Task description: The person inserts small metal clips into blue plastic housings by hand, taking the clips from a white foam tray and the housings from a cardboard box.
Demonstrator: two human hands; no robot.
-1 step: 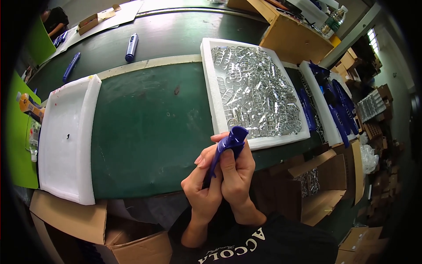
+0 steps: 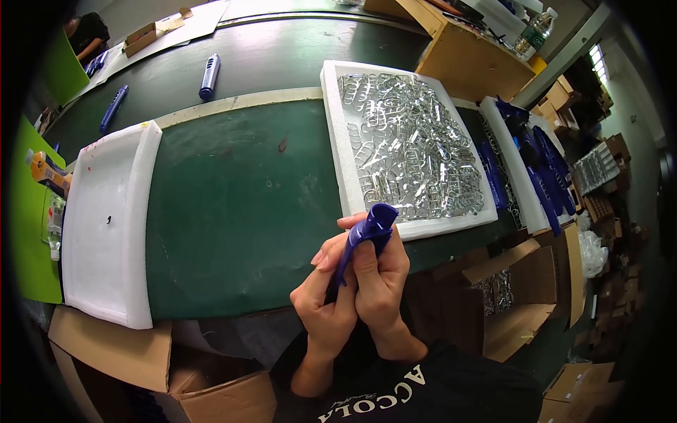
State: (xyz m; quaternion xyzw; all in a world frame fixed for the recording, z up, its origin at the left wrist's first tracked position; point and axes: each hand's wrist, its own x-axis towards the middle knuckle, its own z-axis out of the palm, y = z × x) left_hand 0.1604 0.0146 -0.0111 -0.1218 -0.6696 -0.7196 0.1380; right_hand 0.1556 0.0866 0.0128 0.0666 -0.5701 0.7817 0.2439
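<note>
Close in front of my body, both hands grip one dark blue hollow plastic piece [image 2: 372, 224] with a curved, open upper end. My left hand [image 2: 323, 299] is closed around its lower left side. My right hand [image 2: 381, 285] pinches it from the right, its thumb pressed on the front. Fingers cover much of the piece, and its lower end is hidden. Just beyond my hands stands a white foam tray [image 2: 337, 141] holding a heap of shiny bent metal clips [image 2: 416, 148].
A shallow white foam tray [image 2: 106, 233] lies on the left of the green work surface [image 2: 240, 211]. Blue pieces [image 2: 210, 76] lie on the dark belt behind. More blue parts [image 2: 543, 162] fill a foam tray at right. Open cardboard boxes [image 2: 522, 310] flank me below; another person [image 2: 90, 34] sits far left.
</note>
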